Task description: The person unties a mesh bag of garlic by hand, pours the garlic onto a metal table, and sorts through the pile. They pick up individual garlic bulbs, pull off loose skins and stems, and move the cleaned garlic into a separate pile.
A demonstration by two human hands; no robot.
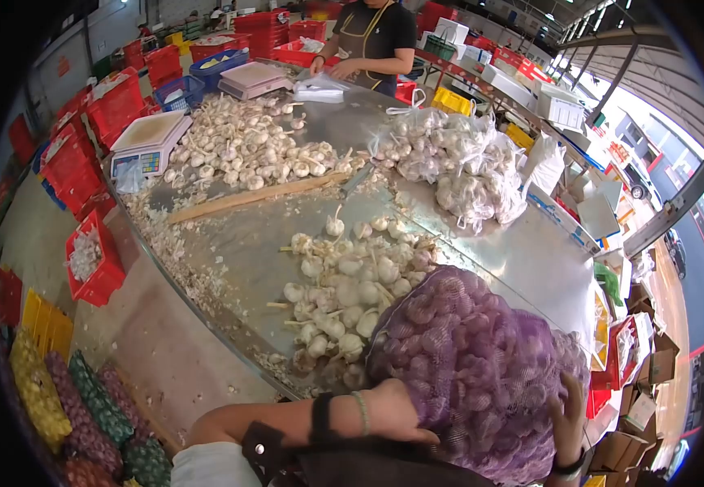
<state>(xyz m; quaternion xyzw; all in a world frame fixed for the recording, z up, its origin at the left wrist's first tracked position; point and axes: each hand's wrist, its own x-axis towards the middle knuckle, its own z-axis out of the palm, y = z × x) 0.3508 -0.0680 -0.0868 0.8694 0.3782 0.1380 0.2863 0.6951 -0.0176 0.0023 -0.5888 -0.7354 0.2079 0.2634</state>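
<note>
A large purple mesh bag [470,365] full of garlic bulbs rests at the table's near edge, held between both hands. My left hand [401,412] presses its lower left side, thumb showing, other fingers mostly hidden. On its right side, my right hand [567,418] grips the mesh with curved, slightly separated fingers. Loose garlic bulbs [348,280] lie in a pile beside the bag's upper left and touch it.
Beyond a wooden strip [259,197] lies another garlic pile [238,146], near two scales [151,134]. Filled plastic bags [457,158] stand at the far right. A co-worker [372,40] stands across the metal table [254,243]. Red crates [96,264] line the left.
</note>
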